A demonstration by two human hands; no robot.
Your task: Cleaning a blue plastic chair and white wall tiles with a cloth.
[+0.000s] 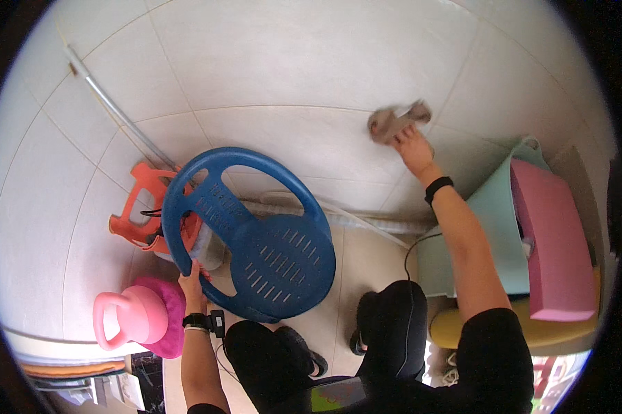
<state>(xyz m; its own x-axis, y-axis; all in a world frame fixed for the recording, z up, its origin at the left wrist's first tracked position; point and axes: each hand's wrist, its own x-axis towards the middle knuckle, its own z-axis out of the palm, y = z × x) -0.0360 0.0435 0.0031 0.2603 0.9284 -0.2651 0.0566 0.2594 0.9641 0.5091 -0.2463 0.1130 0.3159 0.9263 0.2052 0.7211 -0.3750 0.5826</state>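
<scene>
Up on the tiled wall (311,62), near its right side, my right hand (413,146) presses a grey rag (397,120) flat against the tile, fingers closed over its lower edge so the cloth bunches above them. My left hand (192,284) is wrapped around the rim of the blue plastic chair (256,234), tipping it off the wall at the floor's edge; an orange stool (145,207) sits behind it and a pink kettlebell (128,317) just left of my wrist. To wipe well, I judge I should spread the rag wider under the palm, keep even pressure, work in overlapping strokes along the grout lines, and hold the chair steady so it cannot swing back.
</scene>
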